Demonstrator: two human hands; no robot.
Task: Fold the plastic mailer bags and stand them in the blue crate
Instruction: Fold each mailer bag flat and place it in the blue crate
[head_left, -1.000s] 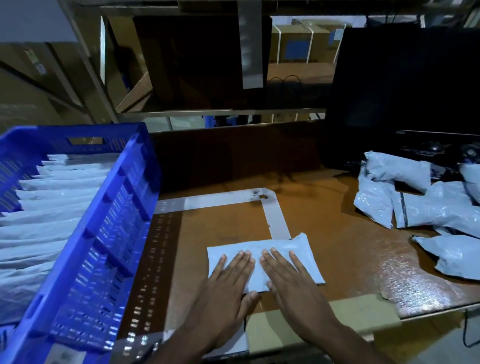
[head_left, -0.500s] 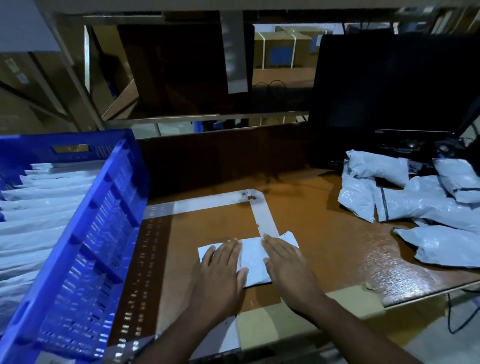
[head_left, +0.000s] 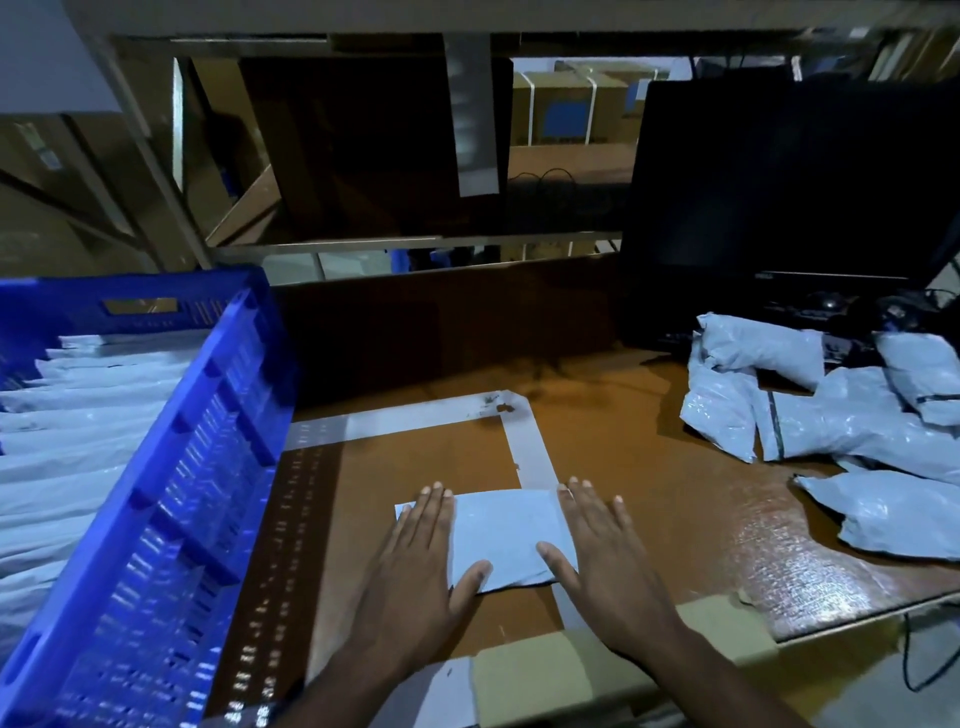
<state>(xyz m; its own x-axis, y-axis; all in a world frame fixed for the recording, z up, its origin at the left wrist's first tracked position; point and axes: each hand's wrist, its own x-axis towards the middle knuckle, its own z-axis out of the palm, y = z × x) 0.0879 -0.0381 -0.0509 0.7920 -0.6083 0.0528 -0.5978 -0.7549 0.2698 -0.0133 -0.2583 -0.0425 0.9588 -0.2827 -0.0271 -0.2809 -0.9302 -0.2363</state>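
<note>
A folded grey-white mailer bag (head_left: 504, 535) lies flat on the brown table near its front edge. My left hand (head_left: 415, 566) presses flat on the bag's left side, fingers spread. On the bag's right edge rests my right hand (head_left: 602, 561), also flat, its thumb on the bag. The blue crate (head_left: 171, 499) stands at the left. Inside it stand several folded mailer bags (head_left: 67, 447) in a row.
A pile of unfolded grey mailer bags (head_left: 831, 415) lies on the table at the right. Behind it is a dark monitor (head_left: 789, 197). White tape (head_left: 524, 441) marks a corner on the table. Shelf frames and cardboard boxes rise behind.
The bag has been folded narrower, and my hands have slid apart from its middle to its left and right sides.
</note>
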